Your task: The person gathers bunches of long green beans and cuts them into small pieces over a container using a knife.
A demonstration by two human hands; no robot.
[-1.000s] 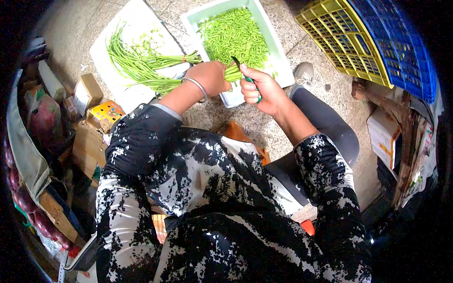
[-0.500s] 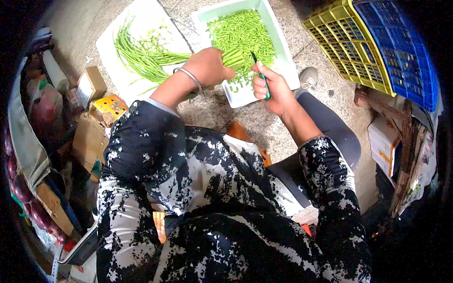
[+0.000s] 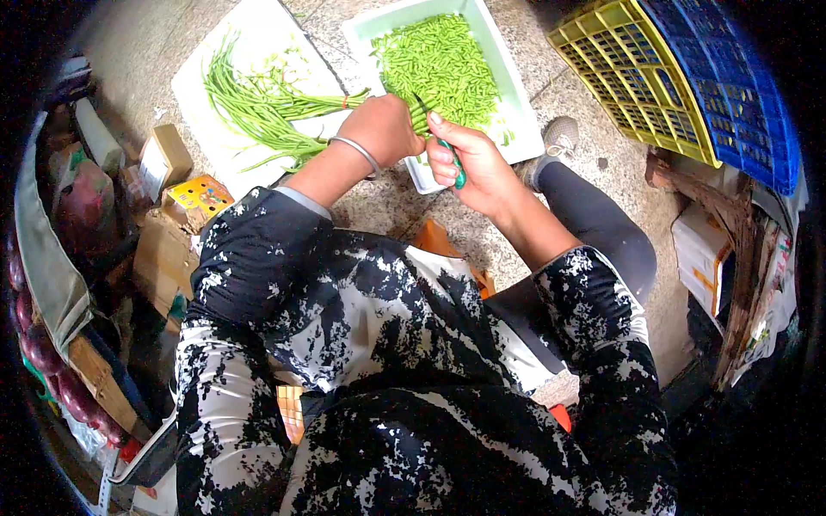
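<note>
Both hands grip: left hand (image 3: 385, 129) bunching beans (image 3: 258, 107), right hand (image 3: 469, 163) holding knife (image 3: 453, 163); best cut over the tray (image 3: 520, 112).

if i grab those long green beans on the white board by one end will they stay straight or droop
The long thin green beans would probably droop: they already curve and splay on the flat white board. They look slender, so likely light. A red band ties some near the left hand, so those should lift together.
</note>
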